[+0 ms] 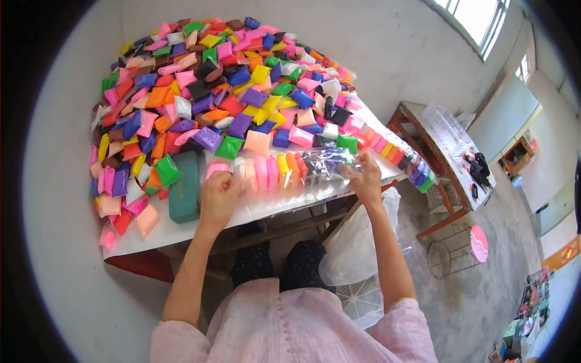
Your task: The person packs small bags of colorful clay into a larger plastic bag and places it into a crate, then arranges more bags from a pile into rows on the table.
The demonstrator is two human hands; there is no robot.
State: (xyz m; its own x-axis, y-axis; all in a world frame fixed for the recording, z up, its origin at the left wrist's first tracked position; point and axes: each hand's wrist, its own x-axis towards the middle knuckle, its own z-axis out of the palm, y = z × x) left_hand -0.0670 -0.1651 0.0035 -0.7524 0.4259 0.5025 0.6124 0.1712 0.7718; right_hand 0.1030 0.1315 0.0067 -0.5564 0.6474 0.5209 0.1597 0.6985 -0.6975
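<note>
A clear plastic sleeve (296,169) holding a row of coloured packets, from pink through yellow, orange and red to black and blue, lies along the table's near edge. My left hand (219,196) is closed at its left end, and my right hand (367,176) pinches its right end. Just left of my left hand stands a dark green block (184,189), with a green packet (167,171) leaning over its left side. A large heap of small coloured packets (212,91) covers the table behind the sleeve.
Filled rows of packets (396,152) lie at the table's right side. A white plastic bag (363,242) hangs beside my legs, over a white crate (361,297). Farther right are a second table (451,151) with a wire basket and a pink-topped stool (479,244).
</note>
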